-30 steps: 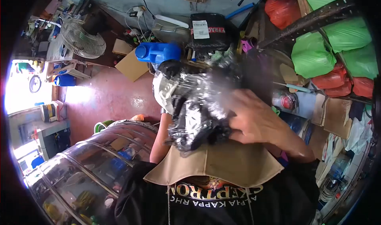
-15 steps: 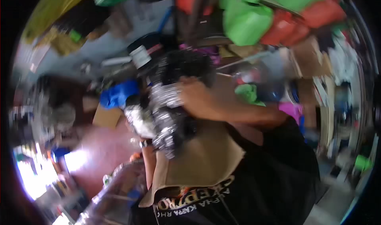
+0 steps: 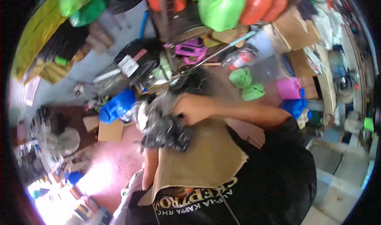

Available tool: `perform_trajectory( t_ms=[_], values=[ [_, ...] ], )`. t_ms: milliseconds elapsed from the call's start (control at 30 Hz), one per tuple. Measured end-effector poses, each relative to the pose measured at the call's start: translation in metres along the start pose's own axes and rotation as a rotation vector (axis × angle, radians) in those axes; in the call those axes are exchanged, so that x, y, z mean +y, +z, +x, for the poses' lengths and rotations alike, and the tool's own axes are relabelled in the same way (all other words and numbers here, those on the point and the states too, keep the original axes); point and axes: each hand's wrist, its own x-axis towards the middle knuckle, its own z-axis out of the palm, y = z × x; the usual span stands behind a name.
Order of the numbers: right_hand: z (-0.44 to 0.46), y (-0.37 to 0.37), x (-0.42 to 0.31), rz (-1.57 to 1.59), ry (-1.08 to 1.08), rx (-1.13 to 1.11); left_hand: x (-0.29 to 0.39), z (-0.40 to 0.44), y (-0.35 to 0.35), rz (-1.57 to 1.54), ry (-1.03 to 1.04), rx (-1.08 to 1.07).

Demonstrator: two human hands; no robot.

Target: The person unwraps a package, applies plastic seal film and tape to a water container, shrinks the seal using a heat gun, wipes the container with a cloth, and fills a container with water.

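My right hand [image 3: 194, 109] is closed on a crumpled black plastic bag [image 3: 168, 133], fingers curled into its upper right side. The bag is shiny, bunched up and partly blurred. My left forearm [image 3: 150, 167] rises from below to the bag's left underside; the plastic hides most of that hand and its fingers. A pale, shiny bundle [image 3: 141, 113] shows at the bag's left edge. Under the bag, a tan sheet [image 3: 200, 157] lies against my black shirt [image 3: 270, 177]. A dark blurred mass [image 3: 192, 82] is just beyond my right hand.
A blue jug [image 3: 117, 106] stands left of the bag, near a cardboard piece [image 3: 110, 131]. Green plastic bags [image 3: 246, 84] lie on the floor to the right, with a pink container [image 3: 289, 88] beyond. Filled green [image 3: 221, 8] and red bags [image 3: 260, 6] are overhead. A fan [image 3: 63, 139] stands left.
The view has shifted, with surroundings appearing sharper. My right hand has moved lower relative to my shirt, still gripping the black plastic, which now looks more bunched. The left wrist is more covered.
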Motion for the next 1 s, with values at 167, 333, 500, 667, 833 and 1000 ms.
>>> perform_trajectory(
  t_ms=[167,333,500,667,833,1000],
  values=[
    [-0.028,0.018,0.001,-0.083,0.362,-0.282,-0.009,-0.002,-0.015,-0.232,-0.112,-0.119],
    [-0.042,0.037,0.035,-0.261,0.278,-0.169,-0.002,-0.011,0.015,-0.174,-0.196,-0.11],
    [-0.059,0.05,0.041,0.219,0.433,0.108,-0.001,-0.018,0.01,0.483,0.099,-0.261],
    [-0.051,0.021,0.012,0.006,0.405,-0.157,0.023,-0.021,0.008,0.21,-0.141,-0.404],
    [-0.04,0.0,0.005,-0.052,0.393,-0.212,0.014,-0.007,-0.021,0.224,-0.234,-0.467],
    [-0.029,-0.005,0.037,0.007,0.478,-0.151,0.005,-0.018,0.005,0.039,-0.21,-0.242]
  ],
)
